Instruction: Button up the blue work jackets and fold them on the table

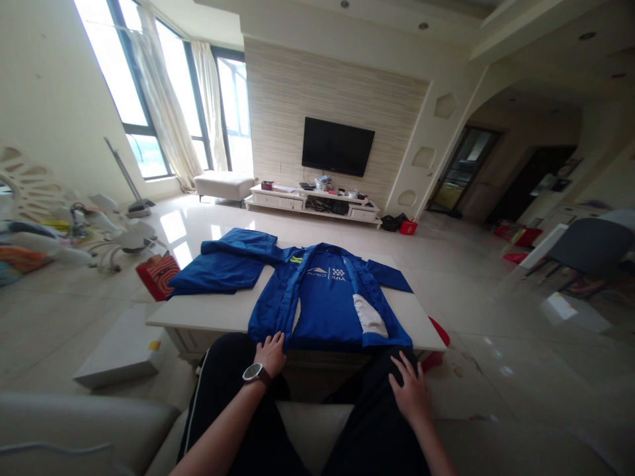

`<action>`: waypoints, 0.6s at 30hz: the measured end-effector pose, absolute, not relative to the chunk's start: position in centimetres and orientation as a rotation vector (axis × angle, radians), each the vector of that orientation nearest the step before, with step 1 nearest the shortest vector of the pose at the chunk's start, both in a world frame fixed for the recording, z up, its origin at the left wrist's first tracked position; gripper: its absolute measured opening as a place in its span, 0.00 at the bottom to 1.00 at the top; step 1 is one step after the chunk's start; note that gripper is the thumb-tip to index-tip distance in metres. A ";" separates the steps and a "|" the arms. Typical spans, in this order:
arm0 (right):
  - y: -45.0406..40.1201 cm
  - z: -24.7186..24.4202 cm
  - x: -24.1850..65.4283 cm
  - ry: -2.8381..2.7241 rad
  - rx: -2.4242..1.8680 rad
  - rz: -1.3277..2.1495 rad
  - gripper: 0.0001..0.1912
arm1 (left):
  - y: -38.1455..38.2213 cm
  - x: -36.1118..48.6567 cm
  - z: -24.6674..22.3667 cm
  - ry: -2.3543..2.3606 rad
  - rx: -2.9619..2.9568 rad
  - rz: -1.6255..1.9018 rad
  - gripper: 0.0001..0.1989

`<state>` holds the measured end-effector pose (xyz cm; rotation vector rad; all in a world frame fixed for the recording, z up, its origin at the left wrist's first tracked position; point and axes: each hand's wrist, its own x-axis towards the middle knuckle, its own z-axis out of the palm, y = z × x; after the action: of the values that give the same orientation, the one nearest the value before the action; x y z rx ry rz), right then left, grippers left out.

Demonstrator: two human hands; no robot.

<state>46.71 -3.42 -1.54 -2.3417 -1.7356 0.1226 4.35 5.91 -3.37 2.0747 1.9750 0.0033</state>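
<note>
A blue jacket (322,311) lies spread on the white coffee table (198,316), its front parted and its hem toward me. White lining shows on its right side, and pale lettering is visible inside. To its left sits a folded blue garment (223,268), overlapped by one jacket sleeve. My left hand (269,356), with a watch on the wrist, rests at my left knee, its extended fingertips beside the jacket's hem; no grip on the cloth is visible. My right hand (411,391) lies on my right knee with fingers spread, holding nothing.
A white box (124,350) is on the floor left of the table, near a red patterned bag (157,274). Red stools or items (439,334) partly show behind the table's right end. A low TV cabinet (278,199) stands against the far wall.
</note>
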 end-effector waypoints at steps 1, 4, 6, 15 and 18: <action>-3.4 -1.5 46.7 -1.736 -2.341 0.128 0.29 | 5.9 4.3 -3.3 1.969 2.069 0.004 0.37; -3.4 -1.5 46.8 -1.734 -2.348 0.140 0.28 | 6.0 4.2 -3.2 1.954 2.044 0.013 0.37; -3.4 -1.5 46.8 -1.736 -2.351 0.137 0.28 | 5.9 4.3 -3.3 1.949 2.028 0.022 0.36; -3.4 -1.4 46.6 -1.726 -2.351 0.132 0.29 | 5.6 4.9 -4.2 1.926 1.984 0.074 0.36; -3.4 -1.3 46.6 -1.729 -2.356 0.134 0.29 | 5.6 4.8 -4.4 1.919 1.983 0.083 0.36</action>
<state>46.57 -3.43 -1.35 -2.3558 -1.7287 0.1341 4.78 5.62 -4.37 1.9828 1.9194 0.0833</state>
